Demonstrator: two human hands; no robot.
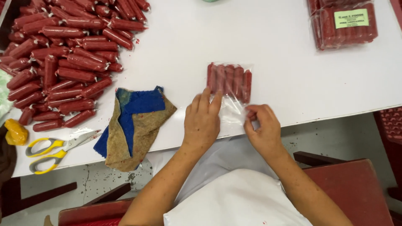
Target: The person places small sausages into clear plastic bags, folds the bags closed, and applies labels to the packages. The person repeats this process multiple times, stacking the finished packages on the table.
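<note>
Where the white table point(272, 37) meets the left edge of the view, a large heap of loose red sausages point(63, 58) spreads over its far left part, and the heap is cut off at the top and the left, so its full reach cannot be told. Near it at the left edge lies a crumpled yellow thing point(16, 132), too bunched up to make out, and just to its right a pair of scissors with yellow handles point(52, 150) lies flat, blades pointing right. Further right a folded cloth, blue and tan point(132, 123), hangs partly over the near edge of the table. The left hand point(202, 121) lies palm down with fingers stretched flat, pressing on the empty near part of a clear plastic bag point(229, 92); it grips nothing. The bag lies in the middle of the table, near the front edge, with a row of red sausages side by side in its far half. The right hand point(260, 125) is at the bag's near right corner, fingers curled in towards the thumb; the pinch seems to hold the plastic, but the fingertips hide the contact and I cannot tell for sure. At the far right a packed, labelled bag of sausages point(343, 25) rests on the table, cut off at the top. A dark red chair point(356, 188) stands near right, partly hidden by the forearm
</note>
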